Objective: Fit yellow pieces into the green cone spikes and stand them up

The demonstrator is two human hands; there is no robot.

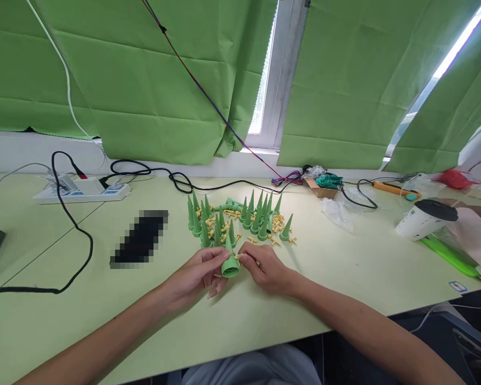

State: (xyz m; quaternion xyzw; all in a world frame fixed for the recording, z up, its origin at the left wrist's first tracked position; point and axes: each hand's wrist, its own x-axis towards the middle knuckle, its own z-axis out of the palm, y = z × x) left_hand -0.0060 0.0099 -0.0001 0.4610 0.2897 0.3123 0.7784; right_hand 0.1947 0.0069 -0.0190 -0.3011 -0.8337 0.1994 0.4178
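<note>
My left hand (210,269) grips a hollow green plastic cone (230,266), its pointed tip up and its open threaded base facing me. Against the cone's right side, my right hand (264,266) pinches a small yellow plastic piece (237,257); whether it is fixed to the cone I cannot tell. Just beyond my hands, several more green cones (286,229) stand upright on the table. Among them lie many small branched yellow pieces (252,240). A green part (229,204) of another shape lies behind the cones.
A white power strip (84,191) with plugs and black cables sits at the back left, near a blurred dark rectangle (139,239). Toward the right are a small cardboard box (320,188), a clear plastic bag (337,213), an orange cutter (395,189) and a lidded cup (419,222).
</note>
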